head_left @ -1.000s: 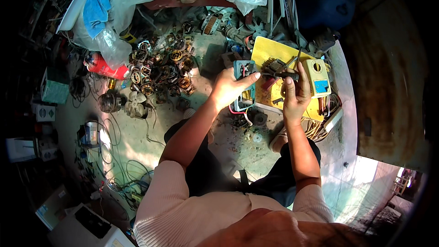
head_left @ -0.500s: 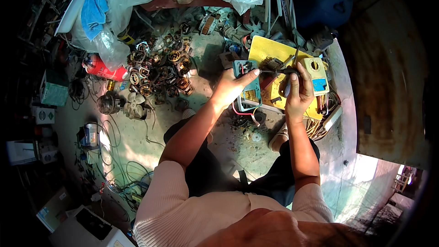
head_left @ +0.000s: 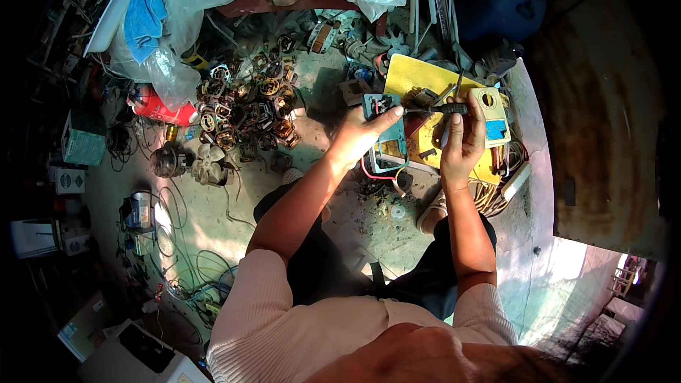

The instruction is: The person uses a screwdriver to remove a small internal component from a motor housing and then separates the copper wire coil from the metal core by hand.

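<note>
Casing (head_left: 390,149) swinging rightward below, my left hand (head_left: 360,135) is gripping it, my right hand (head_left: 462,147) holding a screwdriver (head_left: 451,108) best kept level.

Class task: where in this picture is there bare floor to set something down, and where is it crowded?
Bare floor shows right of the right forearm, below the coiled cable; a smaller patch lies between the motor-part pile and left hand. The yellow board and that pile are crowded.

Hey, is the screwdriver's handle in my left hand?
No, the screwdriver's handle is in the right hand, while the left hand holds the teal case.
</note>
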Available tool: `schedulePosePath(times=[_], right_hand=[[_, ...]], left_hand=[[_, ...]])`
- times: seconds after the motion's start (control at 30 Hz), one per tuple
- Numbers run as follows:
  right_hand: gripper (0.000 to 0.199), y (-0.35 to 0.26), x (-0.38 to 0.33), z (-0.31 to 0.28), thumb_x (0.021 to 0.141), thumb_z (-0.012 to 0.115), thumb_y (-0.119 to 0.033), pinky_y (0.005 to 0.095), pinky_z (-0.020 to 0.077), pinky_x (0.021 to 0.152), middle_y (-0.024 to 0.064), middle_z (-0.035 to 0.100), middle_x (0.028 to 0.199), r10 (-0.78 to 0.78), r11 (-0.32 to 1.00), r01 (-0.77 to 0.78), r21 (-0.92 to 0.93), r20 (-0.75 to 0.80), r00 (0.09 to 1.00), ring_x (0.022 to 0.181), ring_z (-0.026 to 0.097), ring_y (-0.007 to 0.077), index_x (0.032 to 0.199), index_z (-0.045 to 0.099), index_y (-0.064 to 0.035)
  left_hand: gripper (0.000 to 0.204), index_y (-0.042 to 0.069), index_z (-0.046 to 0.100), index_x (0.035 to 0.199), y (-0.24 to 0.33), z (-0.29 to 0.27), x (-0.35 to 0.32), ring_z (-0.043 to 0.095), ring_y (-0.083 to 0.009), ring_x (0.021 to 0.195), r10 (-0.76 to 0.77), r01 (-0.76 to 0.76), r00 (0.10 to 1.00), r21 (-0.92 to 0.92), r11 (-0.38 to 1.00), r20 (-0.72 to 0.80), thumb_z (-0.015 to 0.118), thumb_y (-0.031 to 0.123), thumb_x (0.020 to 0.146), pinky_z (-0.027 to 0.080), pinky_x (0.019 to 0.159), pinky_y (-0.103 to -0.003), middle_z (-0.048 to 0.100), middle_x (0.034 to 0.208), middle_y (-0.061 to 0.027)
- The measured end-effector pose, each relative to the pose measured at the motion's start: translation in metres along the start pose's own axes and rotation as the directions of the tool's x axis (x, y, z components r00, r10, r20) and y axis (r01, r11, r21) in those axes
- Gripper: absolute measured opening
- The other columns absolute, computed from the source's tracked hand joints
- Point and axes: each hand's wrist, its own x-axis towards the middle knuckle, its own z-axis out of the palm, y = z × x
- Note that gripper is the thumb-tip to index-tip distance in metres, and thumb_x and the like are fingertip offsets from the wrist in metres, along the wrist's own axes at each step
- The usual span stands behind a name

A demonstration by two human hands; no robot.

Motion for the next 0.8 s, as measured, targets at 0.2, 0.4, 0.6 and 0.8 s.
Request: schedulePosePath(times=[0.2,0.4,0.6,0.8], right_hand=[[0.028,0.02,0.002,-0.011,0.097,0.055,-0.005,0.0163,0.0374,0.05,0.0057,0.059,0.117,-0.133,0.989,0.134,-0.063,0.014,0.991,0.058,0.046,0.0027,0.124,0.06,-0.0007],[0.029,0.003,0.003,-0.003,0.097,0.054,-0.003,0.0173,0.0378,0.049,0.0042,0.059,0.113,-0.128,0.983,0.13,-0.132,0.03,0.991,0.06,0.046,0.0029,0.126,0.06,-0.0029],[0.031,0.019,0.01,-0.015,0.098,0.051,-0.003,0.0166,0.0379,0.054,0.0062,0.062,0.114,-0.363,0.849,0.389,-0.359,0.141,0.921,0.064,0.045,0.0018,0.129,0.057,-0.0015],[0.029,0.002,0.001,0.001,0.097,0.055,-0.004,0.0179,0.0423,0.069,0.0048,0.056,0.112,-0.072,0.996,0.072,-0.043,-0.001,0.997,0.076,0.052,0.0076,0.125,0.059,-0.001]], left_hand=[[0.024,0.004,0.065,0.108,-0.01,0.0,0.003,0.06,-0.0084,0.086,0.041,-0.041,0.999,0.024,0.999,0.015,0.068,0.022,0.092,0.05,0.078,-0.026,0.065,0.096,-0.0001],[0.022,0.005,0.064,0.107,-0.002,-0.002,0.0,0.06,-0.0077,0.084,0.018,-0.018,1.0,0.003,1.0,0.008,0.067,0.022,0.093,0.05,0.075,-0.026,0.065,0.095,0.0003],[0.023,0.005,0.064,0.108,-0.003,-0.001,0.003,0.061,-0.0081,0.085,0.019,-0.019,1.0,-0.001,1.0,0.006,0.067,0.022,0.093,0.05,0.076,-0.026,0.064,0.095,0.0003],[0.023,0.004,0.064,0.108,-0.004,-0.004,0.002,0.06,-0.0078,0.085,0.006,-0.006,1.0,0.011,1.0,0.002,0.067,0.022,0.093,0.05,0.076,-0.026,0.064,0.096,0.0003]])
